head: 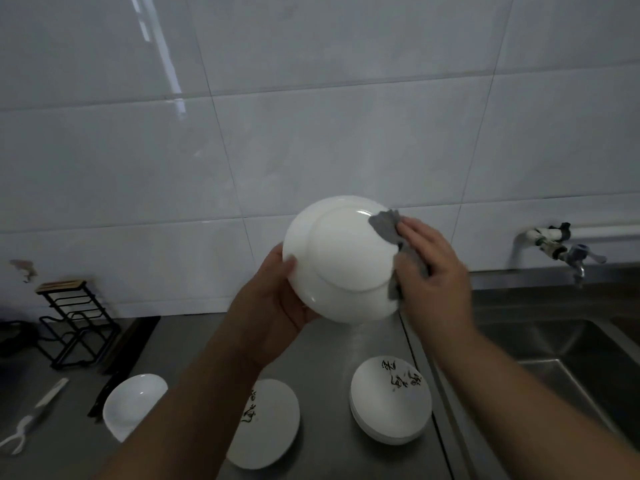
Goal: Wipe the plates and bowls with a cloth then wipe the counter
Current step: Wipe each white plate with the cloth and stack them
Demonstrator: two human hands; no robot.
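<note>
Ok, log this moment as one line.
step: wiping plate underside | left hand: grips plate | right hand: holds cloth on plate rim | counter: bowl, marked plate, stack waiting

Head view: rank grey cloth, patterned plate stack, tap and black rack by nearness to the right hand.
1. grey cloth, held by the right hand against the held plate.
2. patterned plate stack, below on the counter, and tap, right above the sink: too close to call.
3. black rack, far left.
</note>
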